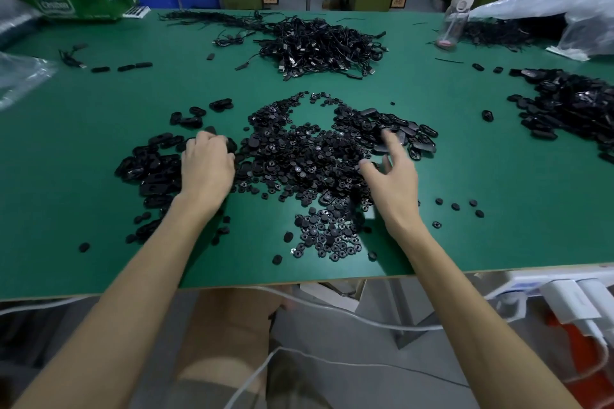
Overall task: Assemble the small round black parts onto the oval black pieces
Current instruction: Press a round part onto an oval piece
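1. Reaching over the green table [465, 176], the left hand [207, 164] sits where the left heap of oval black pieces [149, 166] meets the central pile of small round black parts [299, 159]
2. Left fingers: curled downward and held close together, knuckles toward the camera; a black piece shows at their tips, but whether it is gripped cannot be told
3. Right hand [395, 173]: at the right edge of the round-part pile, fingers spread, index finger straight and pointing toward a second cluster of oval pieces [412, 134] just beyond it, thumb out to the left, nothing held
4. Round parts: spread across the table's middle between the two hands, with a smaller patch [329, 236] nearer the front edge and a few strays to the right
5. Far-right heap [571, 106]: more black oval pieces, well apart from both hands
6. Far side: a tangle of black cables [319, 43] and, to its right, an upright clear bottle [453, 16]
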Motion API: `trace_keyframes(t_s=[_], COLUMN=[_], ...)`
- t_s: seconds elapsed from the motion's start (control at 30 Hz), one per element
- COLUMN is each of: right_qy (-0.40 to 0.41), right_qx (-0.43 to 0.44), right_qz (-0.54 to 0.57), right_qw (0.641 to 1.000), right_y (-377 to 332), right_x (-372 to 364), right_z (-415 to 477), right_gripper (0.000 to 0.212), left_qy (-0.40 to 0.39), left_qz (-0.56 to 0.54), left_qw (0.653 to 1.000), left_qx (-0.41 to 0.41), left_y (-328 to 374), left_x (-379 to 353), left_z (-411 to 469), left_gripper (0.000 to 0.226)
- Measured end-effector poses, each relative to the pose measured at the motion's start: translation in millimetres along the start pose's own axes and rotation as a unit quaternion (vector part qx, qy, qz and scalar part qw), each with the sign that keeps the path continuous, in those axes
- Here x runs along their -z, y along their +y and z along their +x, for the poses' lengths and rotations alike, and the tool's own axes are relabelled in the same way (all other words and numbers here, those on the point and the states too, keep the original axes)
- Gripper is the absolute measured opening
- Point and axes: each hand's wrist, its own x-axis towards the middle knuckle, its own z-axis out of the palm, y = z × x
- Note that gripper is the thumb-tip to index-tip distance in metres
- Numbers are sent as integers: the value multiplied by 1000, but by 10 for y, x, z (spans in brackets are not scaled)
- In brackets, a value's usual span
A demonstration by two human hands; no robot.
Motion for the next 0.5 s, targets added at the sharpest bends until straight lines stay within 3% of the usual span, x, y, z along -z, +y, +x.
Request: trace_keyframes(t_s=[0.2,0.3,0.4,0.5], right_qy=[-133,-125,-113,-102], right_qx=[117,127,128,122], right_qz=[-199,-214,-199,-186], right_qw=[964,961,965,970], right_y=[-46,-25,-10,-31], right_x=[-117,-133,-143,-144], right_z=[-53,-44,-35,-33], right_gripper=[45,33,18,11], left_qy=[53,90,93,44], left_qz=[56,55,-51,-200], left_qw=[995,993,993,976], left_qx=[-58,-55,-54,-71], left_y=[-131,-129,-5,276], left_x=[-13,6,43,65], left_z=[42,17,-75,-204], left_gripper=[25,26,24,17])
